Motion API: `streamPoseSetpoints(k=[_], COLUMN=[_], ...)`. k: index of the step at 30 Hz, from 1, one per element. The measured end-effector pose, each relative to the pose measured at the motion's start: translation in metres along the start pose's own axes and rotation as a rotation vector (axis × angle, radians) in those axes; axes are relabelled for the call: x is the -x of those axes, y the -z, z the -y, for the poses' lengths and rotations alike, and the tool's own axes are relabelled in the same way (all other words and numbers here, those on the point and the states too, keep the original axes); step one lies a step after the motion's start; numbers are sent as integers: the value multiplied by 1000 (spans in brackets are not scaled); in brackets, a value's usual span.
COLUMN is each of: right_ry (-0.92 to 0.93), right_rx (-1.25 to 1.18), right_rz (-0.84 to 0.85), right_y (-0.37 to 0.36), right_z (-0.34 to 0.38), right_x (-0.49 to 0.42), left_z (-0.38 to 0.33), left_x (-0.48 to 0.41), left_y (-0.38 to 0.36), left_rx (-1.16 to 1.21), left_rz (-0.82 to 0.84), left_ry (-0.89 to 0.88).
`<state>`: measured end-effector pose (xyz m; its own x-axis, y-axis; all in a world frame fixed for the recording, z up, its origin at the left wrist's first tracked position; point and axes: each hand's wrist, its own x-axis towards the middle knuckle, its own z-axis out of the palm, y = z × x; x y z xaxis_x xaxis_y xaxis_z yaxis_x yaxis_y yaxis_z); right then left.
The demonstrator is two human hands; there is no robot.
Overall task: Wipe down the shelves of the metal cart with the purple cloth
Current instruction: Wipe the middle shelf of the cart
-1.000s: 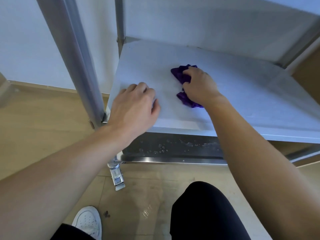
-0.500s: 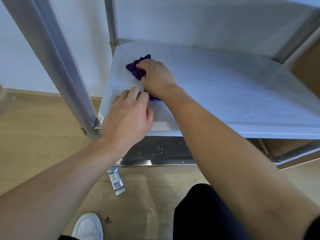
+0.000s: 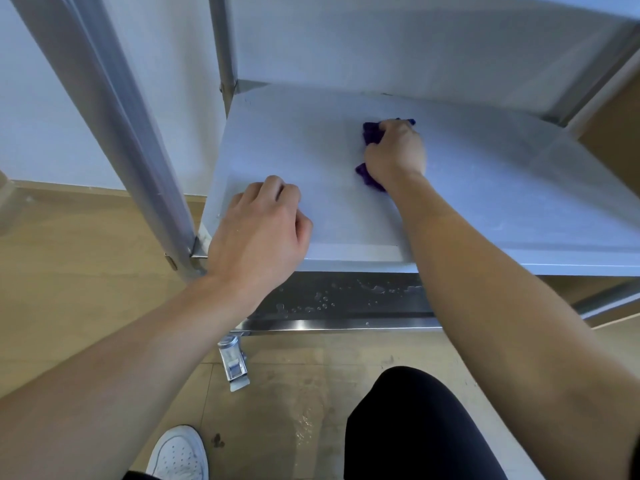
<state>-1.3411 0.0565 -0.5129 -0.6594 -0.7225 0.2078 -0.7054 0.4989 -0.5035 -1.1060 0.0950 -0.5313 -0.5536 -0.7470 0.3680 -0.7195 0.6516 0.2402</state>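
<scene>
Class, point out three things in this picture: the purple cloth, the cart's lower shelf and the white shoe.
purple cloth [image 3: 372,135], head view, bunched part at its upper left.
lower shelf [image 3: 329,324], head view, its shiny front rim.
white shoe [image 3: 178,452], head view, its toe cap.

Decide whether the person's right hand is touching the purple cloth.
Touching. The head view shows the right hand gripping the purple cloth, which bunches out beyond its fingers and beside the wrist.

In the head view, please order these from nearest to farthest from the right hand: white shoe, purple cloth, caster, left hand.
1. purple cloth, held under the right hand.
2. left hand, on the shelf, front left.
3. caster, on the floor, lower left.
4. white shoe, bottom left.
</scene>
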Motion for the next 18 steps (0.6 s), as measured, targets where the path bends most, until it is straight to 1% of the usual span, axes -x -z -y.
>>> streamPoseSetpoints(k=[1,3,6,7,8,13,15,18], right_ry=[51,210,457,504,514,314,225,69], right_rx=[-24,-48,-57,-60,-64,-17,-10,-102], right_rz=[24,103,260,289,291,164,154,156], right_y=[-5,-16,-27,-30,-32,-39,-41,-38], right_z=[10,33,62,67,70,67,64,50], right_x=[3,11,23,23,22,-4,-22,-53], left_z=[0,1,0,0,0,0,0,0], left_x=[-1,-1,0,0,0,-3,-4,-4], left_y=[0,0,0,0,1,1,2,0], left_rx=[-7,-17,-30,-36,-38,-38,-54,-60], left_rz=[0,3,8,8,10,32,40,47], left_ry=[3,10,9,7,8,-4,-14,-18])
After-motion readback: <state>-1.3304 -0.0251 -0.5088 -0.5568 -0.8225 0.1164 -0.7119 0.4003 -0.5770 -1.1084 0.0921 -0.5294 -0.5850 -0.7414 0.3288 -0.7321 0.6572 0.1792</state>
